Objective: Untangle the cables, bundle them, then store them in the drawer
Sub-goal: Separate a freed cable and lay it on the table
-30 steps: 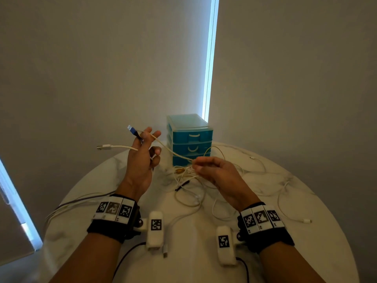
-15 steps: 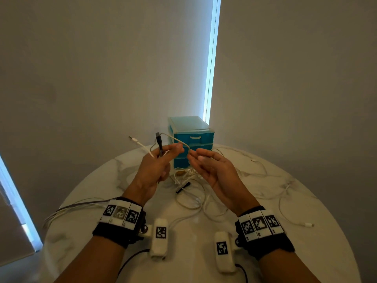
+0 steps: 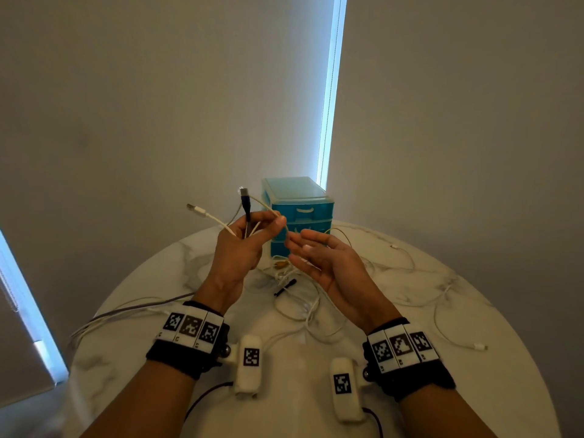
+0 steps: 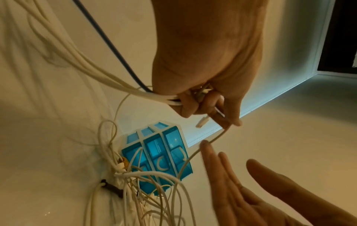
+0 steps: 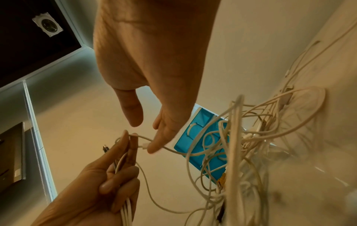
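My left hand (image 3: 271,221) is raised in front of the teal drawer unit (image 3: 298,200) and grips a bunch of cable ends. A dark blue plug (image 3: 245,200) sticks up from it and a white plug (image 3: 196,210) points left. Thumb and forefinger pinch one white cable (image 4: 212,140), which runs down into the tangle of white cables (image 3: 294,279) on the table. My right hand (image 3: 305,245) is open just right of it, fingers straight; in the right wrist view its forefinger (image 5: 152,146) touches that cable. All three drawers are closed.
The round marble table (image 3: 474,390) carries a loose white cable (image 3: 442,336) at the right and a small black strap (image 3: 286,287) beside the tangle. Grey and white cables (image 3: 126,311) trail over the left edge. Walls stand close behind the drawers.
The left hand swung in from the left and turned its plugs upright. The right hand rose from the tangle, let go of the cable it pinched and spread its fingers.
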A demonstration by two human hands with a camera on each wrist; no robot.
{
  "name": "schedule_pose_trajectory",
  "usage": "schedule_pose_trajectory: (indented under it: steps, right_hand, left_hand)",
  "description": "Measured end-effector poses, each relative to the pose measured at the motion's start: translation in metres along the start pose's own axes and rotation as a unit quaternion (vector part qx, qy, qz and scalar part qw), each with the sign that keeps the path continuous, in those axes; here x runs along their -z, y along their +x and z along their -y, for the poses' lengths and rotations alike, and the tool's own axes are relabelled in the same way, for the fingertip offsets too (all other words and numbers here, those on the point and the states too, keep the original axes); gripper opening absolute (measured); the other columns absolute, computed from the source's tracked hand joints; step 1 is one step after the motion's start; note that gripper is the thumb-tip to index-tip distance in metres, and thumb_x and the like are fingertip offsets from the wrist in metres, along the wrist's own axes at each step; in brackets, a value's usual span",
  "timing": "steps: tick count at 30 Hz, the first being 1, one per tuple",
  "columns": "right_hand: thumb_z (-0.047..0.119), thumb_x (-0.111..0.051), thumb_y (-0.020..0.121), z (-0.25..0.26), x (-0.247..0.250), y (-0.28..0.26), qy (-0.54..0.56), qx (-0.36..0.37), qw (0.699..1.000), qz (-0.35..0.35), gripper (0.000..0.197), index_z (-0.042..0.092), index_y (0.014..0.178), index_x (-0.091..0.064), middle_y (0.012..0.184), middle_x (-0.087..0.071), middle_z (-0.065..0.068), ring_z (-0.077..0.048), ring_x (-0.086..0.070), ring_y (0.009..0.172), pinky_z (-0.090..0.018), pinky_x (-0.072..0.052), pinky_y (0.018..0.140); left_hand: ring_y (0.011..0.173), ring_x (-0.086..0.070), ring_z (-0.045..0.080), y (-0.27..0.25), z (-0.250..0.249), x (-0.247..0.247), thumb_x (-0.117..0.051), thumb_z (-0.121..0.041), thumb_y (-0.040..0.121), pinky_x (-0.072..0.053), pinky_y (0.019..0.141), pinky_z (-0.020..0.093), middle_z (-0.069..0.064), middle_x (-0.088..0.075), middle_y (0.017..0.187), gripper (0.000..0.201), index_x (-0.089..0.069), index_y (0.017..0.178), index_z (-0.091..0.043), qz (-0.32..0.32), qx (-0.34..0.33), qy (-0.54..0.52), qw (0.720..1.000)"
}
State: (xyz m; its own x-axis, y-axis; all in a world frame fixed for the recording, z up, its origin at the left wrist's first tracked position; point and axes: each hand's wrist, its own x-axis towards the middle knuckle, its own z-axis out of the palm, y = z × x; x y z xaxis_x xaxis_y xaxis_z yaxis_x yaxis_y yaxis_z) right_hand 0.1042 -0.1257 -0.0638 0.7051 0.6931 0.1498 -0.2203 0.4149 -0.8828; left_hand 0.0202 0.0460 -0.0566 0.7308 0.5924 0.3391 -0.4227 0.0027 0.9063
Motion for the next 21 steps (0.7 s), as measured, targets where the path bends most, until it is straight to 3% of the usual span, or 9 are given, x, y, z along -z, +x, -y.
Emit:
schedule_pose_trajectory:
  steps: [4,7,9,11,13,17,21]
  right_hand:
    - [0.001,-0.071,0.099,-0.008,0.004,-0.001,-0.117,-0.06,0.991,-0.015,0.035,0.004,0.132,-0.064,0.125,-0.078,-0.012,-0.025,-0.077,0.114,-0.04,-0.064,0.096]
    - [0.0,-0.066,0.102,-0.01,0.012,-0.001,-0.201,-0.079,0.976,-0.042,0.014,0.003,0.114,-0.071,0.114,-0.08,-0.015,-0.027,-0.079,0.109,-0.04,-0.065,0.095]
    - [-0.002,-0.063,0.103,-0.01,0.017,0.0,-0.199,-0.072,0.975,-0.072,0.013,0.003,0.113,-0.07,0.108,-0.082,-0.015,-0.029,-0.08,0.105,-0.038,-0.066,0.091]
    - [0.0,-0.066,0.103,-0.008,0.018,0.001,-0.205,-0.056,0.973,-0.088,0.018,0.002,0.12,-0.067,0.103,-0.083,-0.012,-0.027,-0.081,0.098,-0.031,-0.066,0.078]
    - [0.005,-0.07,0.102,-0.006,0.018,-0.001,-0.214,-0.022,0.97,-0.112,0.021,0.005,0.122,-0.068,0.1,-0.084,-0.007,-0.021,-0.081,0.087,-0.026,-0.061,0.066]
    - [0.016,-0.083,0.094,0.001,0.021,-0.005,-0.192,0.044,0.964,-0.177,0.025,0.013,0.116,-0.073,0.096,-0.084,-0.003,-0.012,-0.071,0.063,-0.021,-0.048,0.05]
    - [0.022,-0.087,0.09,-0.003,0.018,-0.005,-0.2,0.04,0.965,-0.167,0.029,0.014,0.115,-0.074,0.085,-0.082,0.0,-0.011,-0.068,0.061,-0.021,-0.048,0.051]
  left_hand:
    - [0.048,-0.03,0.008,0.006,-0.005,0.002,-0.083,-0.025,0.091,-0.022,0.041,0.023,0.002,-0.075,0.102,0.022,-0.075,0.111,-0.018,-0.046,-0.051,-0.08,0.994]
    - [0.047,-0.028,0.006,0.01,-0.01,0.011,-0.081,-0.021,0.094,-0.017,0.041,0.025,-0.002,-0.069,0.091,0.02,-0.075,0.112,-0.017,-0.1,-0.08,-0.117,0.985]
    - [0.047,-0.026,0.007,0.012,-0.01,0.018,-0.081,-0.022,0.094,-0.016,0.043,0.027,-0.004,-0.074,0.099,0.017,-0.076,0.109,-0.02,-0.126,-0.089,-0.126,0.98]
    - [0.046,-0.026,0.007,0.015,-0.006,0.023,-0.081,-0.024,0.094,-0.017,0.042,0.024,-0.004,-0.077,0.109,0.019,-0.076,0.111,-0.02,-0.137,-0.07,-0.114,0.982]
    - [0.043,-0.027,0.006,0.019,0.003,0.025,-0.081,-0.025,0.094,-0.02,0.039,0.02,-0.003,-0.078,0.114,0.027,-0.076,0.119,-0.016,-0.11,-0.014,-0.081,0.991]
    - [0.046,-0.028,0.008,0.016,0.012,0.02,-0.086,-0.022,0.087,-0.021,0.041,0.021,0.002,-0.072,0.092,0.027,-0.08,0.112,-0.015,-0.003,0.132,0.014,0.991]
    - [0.048,-0.028,0.006,0.007,0.009,0.009,-0.079,-0.042,0.092,-0.022,0.042,0.018,0.001,-0.081,0.111,0.036,-0.08,0.116,-0.017,0.106,0.181,0.1,0.973]
